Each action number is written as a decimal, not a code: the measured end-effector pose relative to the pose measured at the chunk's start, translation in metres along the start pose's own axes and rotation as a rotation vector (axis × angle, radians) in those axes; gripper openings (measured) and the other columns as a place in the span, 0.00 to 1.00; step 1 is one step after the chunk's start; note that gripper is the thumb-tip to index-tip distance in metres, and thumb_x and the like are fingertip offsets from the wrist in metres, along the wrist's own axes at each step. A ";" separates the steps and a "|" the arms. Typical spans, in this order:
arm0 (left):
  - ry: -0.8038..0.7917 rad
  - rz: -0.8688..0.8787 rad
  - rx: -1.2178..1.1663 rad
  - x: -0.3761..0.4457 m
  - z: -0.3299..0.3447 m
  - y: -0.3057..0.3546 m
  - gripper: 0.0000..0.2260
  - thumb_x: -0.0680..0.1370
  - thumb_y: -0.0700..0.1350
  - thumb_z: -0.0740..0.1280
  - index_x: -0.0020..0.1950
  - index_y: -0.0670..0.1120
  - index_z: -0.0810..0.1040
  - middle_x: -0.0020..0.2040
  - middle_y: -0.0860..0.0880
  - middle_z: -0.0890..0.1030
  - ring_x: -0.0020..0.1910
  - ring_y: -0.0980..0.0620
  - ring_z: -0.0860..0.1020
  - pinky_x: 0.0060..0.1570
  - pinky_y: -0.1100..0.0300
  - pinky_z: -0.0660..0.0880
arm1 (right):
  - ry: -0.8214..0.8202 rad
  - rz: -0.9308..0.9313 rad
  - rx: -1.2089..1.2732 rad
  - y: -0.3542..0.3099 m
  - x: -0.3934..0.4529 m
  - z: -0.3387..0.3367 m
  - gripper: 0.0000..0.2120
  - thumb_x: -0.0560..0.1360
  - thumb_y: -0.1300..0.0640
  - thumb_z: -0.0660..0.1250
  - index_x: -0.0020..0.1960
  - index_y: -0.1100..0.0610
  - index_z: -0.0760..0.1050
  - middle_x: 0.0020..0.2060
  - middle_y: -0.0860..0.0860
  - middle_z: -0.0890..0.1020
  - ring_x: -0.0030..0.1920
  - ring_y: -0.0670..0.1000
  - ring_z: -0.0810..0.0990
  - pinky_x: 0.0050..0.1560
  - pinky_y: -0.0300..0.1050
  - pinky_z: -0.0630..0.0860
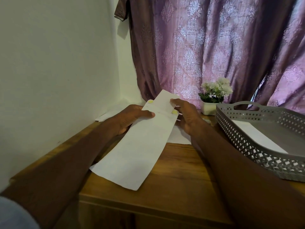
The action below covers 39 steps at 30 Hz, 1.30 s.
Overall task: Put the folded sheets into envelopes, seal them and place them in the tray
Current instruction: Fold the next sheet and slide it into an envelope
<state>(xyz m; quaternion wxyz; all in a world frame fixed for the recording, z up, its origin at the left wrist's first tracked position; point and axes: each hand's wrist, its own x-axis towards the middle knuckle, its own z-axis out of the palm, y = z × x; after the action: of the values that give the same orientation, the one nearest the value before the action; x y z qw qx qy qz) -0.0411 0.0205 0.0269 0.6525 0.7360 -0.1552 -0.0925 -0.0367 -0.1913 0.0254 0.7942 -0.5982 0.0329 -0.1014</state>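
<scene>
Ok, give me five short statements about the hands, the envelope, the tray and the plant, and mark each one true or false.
1. Both hands hold the envelope. True: the left hand grips its left edge and the right hand holds its far end.
2. The folded sheet is fully inside the envelope. False: it sticks out of the open end.
3. The grey tray holds nothing. False: a white envelope lies in it.
4. The tray sits to the person's right. True.
5. The potted plant stands inside the tray. False: it stands on the table behind the tray, by the curtain.
</scene>
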 end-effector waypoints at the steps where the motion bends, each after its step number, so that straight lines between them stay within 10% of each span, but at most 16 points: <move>1: -0.009 -0.006 0.001 0.000 0.000 -0.001 0.15 0.79 0.45 0.73 0.64 0.41 0.81 0.54 0.42 0.87 0.49 0.43 0.86 0.54 0.50 0.81 | 0.014 -0.006 0.007 0.000 0.001 0.000 0.13 0.76 0.56 0.72 0.59 0.58 0.79 0.45 0.53 0.85 0.45 0.55 0.83 0.43 0.48 0.80; 11: -0.012 0.002 -0.009 -0.003 0.000 -0.001 0.14 0.79 0.43 0.72 0.63 0.40 0.82 0.54 0.41 0.87 0.48 0.44 0.87 0.50 0.53 0.81 | 0.007 -0.013 0.015 0.000 0.002 -0.003 0.14 0.76 0.59 0.70 0.60 0.59 0.78 0.48 0.55 0.85 0.45 0.54 0.83 0.42 0.47 0.80; 16: -0.043 -0.032 -0.122 -0.002 0.000 0.000 0.23 0.77 0.55 0.73 0.66 0.42 0.81 0.60 0.40 0.85 0.56 0.41 0.84 0.64 0.48 0.78 | 0.036 -0.008 0.056 0.001 0.002 -0.003 0.12 0.76 0.61 0.70 0.59 0.59 0.78 0.47 0.54 0.85 0.45 0.54 0.83 0.38 0.45 0.79; 25: -0.017 -0.005 -0.118 -0.003 0.003 0.001 0.12 0.80 0.43 0.71 0.62 0.41 0.82 0.54 0.41 0.87 0.47 0.45 0.86 0.48 0.55 0.82 | 0.081 -0.036 0.044 0.001 0.006 -0.003 0.12 0.76 0.60 0.71 0.58 0.60 0.80 0.47 0.55 0.86 0.49 0.56 0.85 0.49 0.50 0.83; 33: -0.005 -0.007 -0.101 0.004 -0.004 -0.005 0.20 0.78 0.47 0.74 0.68 0.42 0.79 0.61 0.39 0.85 0.62 0.36 0.82 0.68 0.42 0.76 | 0.000 0.006 0.042 0.003 0.005 -0.003 0.11 0.76 0.59 0.71 0.58 0.60 0.79 0.50 0.56 0.85 0.48 0.56 0.83 0.43 0.48 0.81; 39: 0.025 0.018 -0.039 0.002 -0.001 -0.001 0.14 0.80 0.44 0.72 0.63 0.41 0.82 0.55 0.41 0.87 0.48 0.44 0.86 0.56 0.50 0.81 | -0.024 0.028 0.029 0.003 0.006 -0.005 0.08 0.75 0.59 0.72 0.54 0.59 0.80 0.47 0.56 0.85 0.48 0.57 0.84 0.47 0.51 0.82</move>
<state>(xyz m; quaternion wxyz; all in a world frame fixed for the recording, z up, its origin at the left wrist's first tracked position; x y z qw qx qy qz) -0.0382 0.0207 0.0257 0.6694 0.7227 -0.1520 -0.0803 -0.0312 -0.1968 0.0212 0.8045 -0.5872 0.0300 -0.0837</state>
